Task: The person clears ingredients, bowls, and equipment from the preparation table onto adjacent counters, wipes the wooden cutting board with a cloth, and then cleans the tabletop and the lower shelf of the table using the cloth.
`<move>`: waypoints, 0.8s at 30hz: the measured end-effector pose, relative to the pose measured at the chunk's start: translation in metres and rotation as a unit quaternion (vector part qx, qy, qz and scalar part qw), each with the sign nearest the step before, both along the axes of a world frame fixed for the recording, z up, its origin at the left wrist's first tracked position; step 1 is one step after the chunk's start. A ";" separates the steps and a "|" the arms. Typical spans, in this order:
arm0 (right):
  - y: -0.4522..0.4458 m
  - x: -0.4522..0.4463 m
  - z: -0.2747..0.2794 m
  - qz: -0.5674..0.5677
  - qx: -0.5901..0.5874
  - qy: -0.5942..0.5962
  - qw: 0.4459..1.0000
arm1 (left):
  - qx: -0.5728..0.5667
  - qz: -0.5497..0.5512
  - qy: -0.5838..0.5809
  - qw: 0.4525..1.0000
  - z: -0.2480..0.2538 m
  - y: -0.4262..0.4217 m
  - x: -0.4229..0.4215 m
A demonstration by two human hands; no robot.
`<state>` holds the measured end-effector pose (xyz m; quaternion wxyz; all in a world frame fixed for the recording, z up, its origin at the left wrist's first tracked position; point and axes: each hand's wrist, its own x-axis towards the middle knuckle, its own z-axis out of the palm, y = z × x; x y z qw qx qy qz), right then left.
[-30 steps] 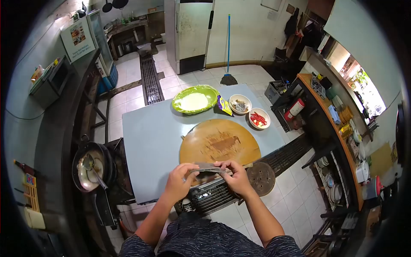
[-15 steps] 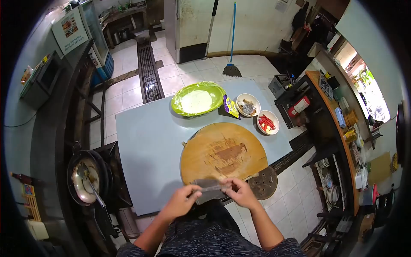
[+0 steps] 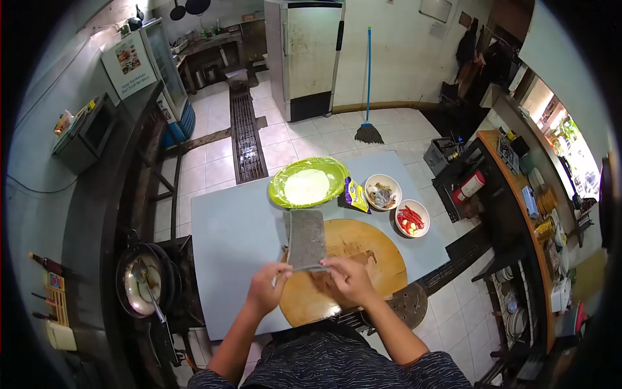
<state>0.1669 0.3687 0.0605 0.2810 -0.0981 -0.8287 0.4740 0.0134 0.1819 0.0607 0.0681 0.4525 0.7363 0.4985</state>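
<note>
A thin grey rectangular sheet (image 3: 307, 238), cloth or plastic I cannot tell, stretches forward from both my hands over the left part of the round wooden chopping board (image 3: 369, 285). My left hand (image 3: 264, 286) pinches one near corner of it. The other near corner is between the fingers of my right hand (image 3: 350, 280), above the board. Beyond the sheet stands a green basin (image 3: 275, 188) with something white in it under clear film. Beside it are a purple and yellow packet (image 3: 356, 196), a bowl (image 3: 383, 192) with greyish contents, and a bowl (image 3: 412, 218) of red chillies and pale pieces.
Everything stands on a pale blue table (image 3: 227, 259). A perforated round stool (image 3: 408, 306) is by its near right edge. Pans (image 3: 146, 280) with a ladle sit on the left. A shelf unit (image 3: 512, 259) is at right; a mop (image 3: 368, 133) leans behind.
The sheet, earlier gathered low at the board's near edge, now extends forward over the board. My hands have come up onto the board's near part, and the camera view has tilted up.
</note>
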 end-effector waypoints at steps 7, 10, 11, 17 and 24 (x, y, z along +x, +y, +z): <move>-0.032 0.052 -0.057 0.023 -0.142 -0.209 0.967 | -0.165 -0.015 -0.190 0.968 -0.068 -0.044 0.059; -0.033 0.052 -0.053 0.004 -0.199 -0.246 0.949 | -0.184 -0.013 -0.263 0.947 -0.065 -0.043 0.063; -0.029 0.045 -0.056 0.005 -0.201 -0.249 0.947 | -0.186 -0.013 -0.267 0.946 -0.063 -0.036 0.057; -0.018 -0.011 -0.103 -0.130 0.088 -0.140 0.978 | -0.043 0.099 -0.148 0.983 -0.071 0.013 0.029; -0.072 -0.026 -0.124 -0.085 0.317 -0.258 0.909 | -0.156 0.063 0.029 0.985 -0.126 -0.041 0.082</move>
